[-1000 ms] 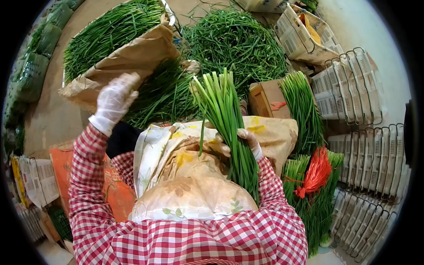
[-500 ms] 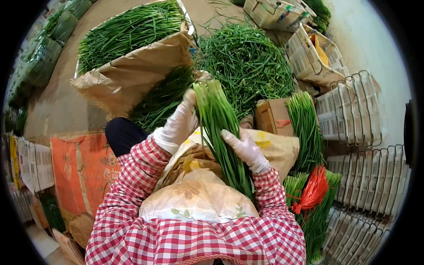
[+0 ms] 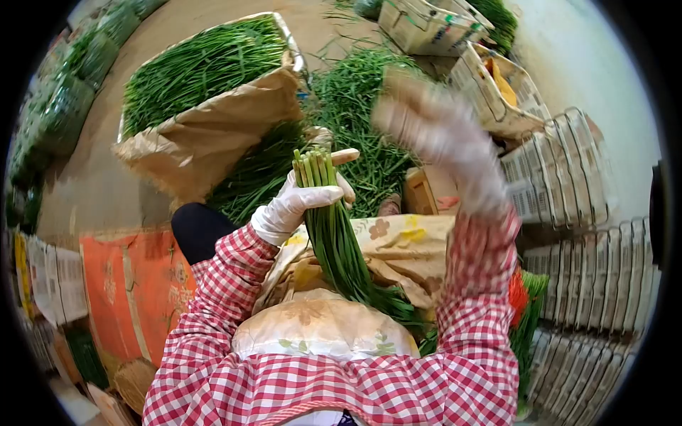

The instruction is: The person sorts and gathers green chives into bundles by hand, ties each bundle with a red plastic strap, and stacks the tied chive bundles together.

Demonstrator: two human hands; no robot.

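My left hand, in a white glove, is wrapped round a bunch of long green stalks near their pale cut ends. The leafy ends of the bunch hang down over the stained apron on my lap. Smeared by motion, my right hand is raised at the upper right, in front of the heap of loose green leaves; its fingers cannot be made out.
A crate of green stalks with a brown cloth stands at the upper left. Wrapped green bundles line the far left. White crates and a cardboard box are on the right. An orange sack lies at the left.
My left hand has closed round the bunch near its cut ends. My right hand has let go of the bunch and swung up and to the right. The leafy ends now trail to the right.
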